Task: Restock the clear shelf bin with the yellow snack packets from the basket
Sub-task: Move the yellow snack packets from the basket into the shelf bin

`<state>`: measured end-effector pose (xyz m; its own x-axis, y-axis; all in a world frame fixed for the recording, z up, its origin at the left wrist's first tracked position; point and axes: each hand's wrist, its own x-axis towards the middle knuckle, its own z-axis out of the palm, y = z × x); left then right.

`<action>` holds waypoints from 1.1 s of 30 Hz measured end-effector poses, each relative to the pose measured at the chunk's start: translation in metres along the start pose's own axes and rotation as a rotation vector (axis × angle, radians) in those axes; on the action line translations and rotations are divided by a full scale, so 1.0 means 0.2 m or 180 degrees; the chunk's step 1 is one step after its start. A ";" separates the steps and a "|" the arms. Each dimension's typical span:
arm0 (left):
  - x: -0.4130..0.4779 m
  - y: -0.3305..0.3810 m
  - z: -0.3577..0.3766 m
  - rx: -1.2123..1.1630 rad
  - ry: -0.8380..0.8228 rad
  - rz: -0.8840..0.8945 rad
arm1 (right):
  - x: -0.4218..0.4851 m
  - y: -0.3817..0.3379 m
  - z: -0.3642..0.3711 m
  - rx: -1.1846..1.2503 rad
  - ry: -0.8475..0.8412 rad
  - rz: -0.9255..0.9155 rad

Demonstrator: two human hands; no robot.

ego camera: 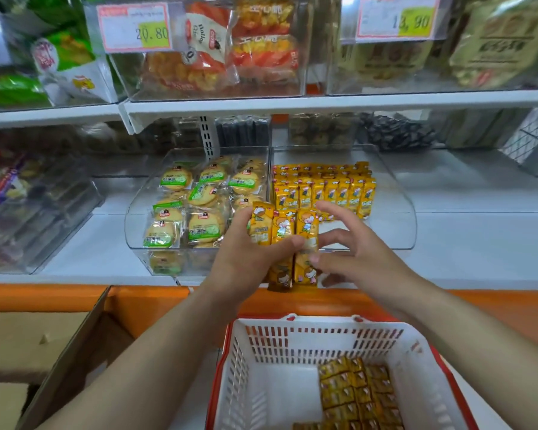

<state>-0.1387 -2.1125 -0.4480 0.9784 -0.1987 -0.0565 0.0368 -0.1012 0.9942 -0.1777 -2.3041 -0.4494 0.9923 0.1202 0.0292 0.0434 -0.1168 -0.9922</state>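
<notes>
Shop shelf (463,243): the clear bin (399,212) is filled at the back only. My left hand (246,259) grips a bunch of yellow packets (284,231) before it, right hand (354,252) spread beside; many more lie in the basket (261,367)

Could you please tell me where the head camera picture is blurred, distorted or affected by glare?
In the head view the shelf edge tilts, likely from wide-angle distortion, the price tag and the goods beside it are soft, the clear bin catches pale glare, the yellow packets in the left hand read sharply, and the spare packets in the basket lie dim.
</notes>
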 end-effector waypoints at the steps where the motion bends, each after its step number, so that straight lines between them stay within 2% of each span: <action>1: 0.00 0.00 0.00 -0.0004 -0.0030 -0.0001 | 0.00 0.00 -0.01 0.0014 -0.0061 0.0019; 6: -0.01 -0.01 0.00 0.0078 -0.0108 -0.0073 | 0.01 0.01 -0.03 0.0041 -0.0056 0.0055; 10: 0.03 0.00 -0.04 0.0007 -0.0054 -0.0116 | 0.07 0.00 -0.06 0.0030 0.0509 -0.0205; 13: 0.05 0.00 -0.09 -0.0292 -0.0071 -0.0146 | 0.20 0.00 -0.12 -0.0400 0.0954 -0.0373; 15: 0.07 -0.01 -0.13 -0.0407 -0.0025 -0.0144 | 0.33 0.02 -0.16 -0.0802 0.1054 -0.0377; 25: 0.15 -0.05 -0.21 -0.0531 0.0100 -0.0144 | 0.89 0.21 -0.14 -0.2378 0.0890 -0.0117; 33: 0.18 -0.07 -0.21 -0.0453 0.0088 -0.0123 | 1.01 0.30 -0.08 -0.2774 0.0923 0.0081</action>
<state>-0.0956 -2.0777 -0.4603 0.9809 -0.1703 -0.0944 0.1011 0.0312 0.9944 0.0268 -2.3030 -0.5014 0.9793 -0.1309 0.1545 -0.0238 -0.8320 -0.5542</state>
